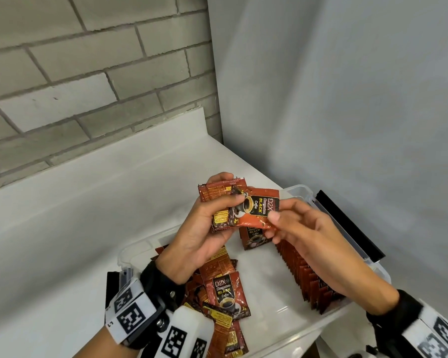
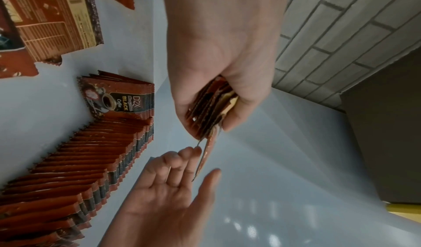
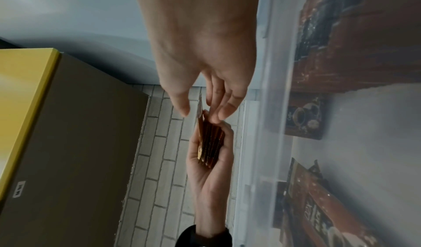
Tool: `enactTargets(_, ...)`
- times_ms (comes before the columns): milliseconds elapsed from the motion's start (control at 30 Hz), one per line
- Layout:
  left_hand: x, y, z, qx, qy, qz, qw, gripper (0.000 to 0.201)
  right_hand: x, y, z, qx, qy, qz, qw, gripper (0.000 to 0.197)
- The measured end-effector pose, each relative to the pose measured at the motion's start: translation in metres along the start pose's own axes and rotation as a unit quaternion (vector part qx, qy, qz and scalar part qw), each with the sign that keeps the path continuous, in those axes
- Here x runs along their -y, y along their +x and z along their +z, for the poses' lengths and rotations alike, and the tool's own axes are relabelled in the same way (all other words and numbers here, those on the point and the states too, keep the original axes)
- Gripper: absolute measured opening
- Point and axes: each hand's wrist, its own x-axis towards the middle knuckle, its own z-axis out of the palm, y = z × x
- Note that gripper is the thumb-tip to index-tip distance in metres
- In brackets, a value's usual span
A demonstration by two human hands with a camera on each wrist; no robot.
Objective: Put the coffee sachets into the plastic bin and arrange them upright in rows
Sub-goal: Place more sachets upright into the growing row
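Note:
Above the clear plastic bin [image 1: 298, 188] my left hand [image 1: 229, 200] grips a small stack of red-brown coffee sachets [image 1: 217, 192], seen edge-on in the left wrist view [image 2: 209, 114]. The front sachet [image 1: 259, 210] sticks out to the right. My right hand [image 1: 276, 215] reaches to it with fairly straight fingers behind it and the thumb in front; the wrist views show a small gap at the thumb [image 3: 185, 111]. A long row of upright sachets [image 1: 308, 277] lines the bin's right side. Loose sachets [image 1: 225, 293] lie piled at its near left.
The bin stands on a white counter [image 1: 88, 215] in a corner, with a grey brick wall [image 1: 88, 73] behind and a white wall [image 1: 347, 99] on the right. A black latch [image 1: 347, 226] runs along the bin's far right rim. A brown, yellow-edged panel [image 3: 68, 142] shows in the right wrist view.

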Motion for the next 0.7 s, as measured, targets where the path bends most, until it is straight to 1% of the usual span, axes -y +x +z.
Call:
enactTargets(67, -0.001, 0.0, 0.0, 0.002, 0.0, 0.009, 1.0, 0.039, -0.001, 0.0, 0.0, -0.013, -0.022, 0.008, 1.0, 0.031)
enactTargets(200, 0.0, -0.001, 0.001, -0.002, 0.011, 0.028, 1.0, 0.03, 0.006, 0.002, -0.004, -0.029, -0.055, 0.01, 0.998, 0.022)
enactTargets(300, -0.001, 0.001, -0.002, -0.043, 0.009, 0.052, 0.998, 0.025, 0.027, 0.006, -0.016, -0.054, -0.118, 0.006, 0.992, 0.023)
enactTargets(367, -0.002, 0.002, -0.006, -0.076, -0.005, 0.075, 0.994, 0.023, 0.046, 0.011, -0.025, -0.038, -0.195, 0.005, 0.98, 0.023)
enactTargets(400, -0.002, 0.003, -0.008, -0.093, -0.011, 0.085, 0.992, 0.022, 0.055, 0.014, -0.028, -0.015, -0.258, 0.007, 0.966, 0.019)
enactTargets(433, -0.002, 0.003, -0.01, -0.107, -0.016, 0.094, 0.99, 0.02, 0.063, 0.018, -0.03, 0.014, -0.333, 0.006, 0.943, 0.014)
enactTargets(467, -0.002, 0.003, -0.011, -0.117, -0.02, 0.099, 0.988, 0.018, 0.068, 0.023, -0.029, 0.043, -0.409, 0.001, 0.912, 0.01)
enactTargets(533, -0.002, 0.003, -0.011, -0.126, -0.019, 0.1, 0.987, 0.017, 0.07, 0.033, -0.023, 0.092, -0.526, -0.016, 0.846, 0.01)
enactTargets(633, 0.001, 0.003, -0.008, -0.126, -0.002, 0.097, 0.987, 0.018, 0.058, 0.047, -0.008, 0.136, -0.617, -0.006, 0.775, 0.014)
enactTargets(700, 0.002, 0.004, -0.007, -0.125, 0.008, 0.096, 0.988, 0.019, 0.048, 0.053, 0.002, 0.145, -0.656, -0.002, 0.741, 0.014)
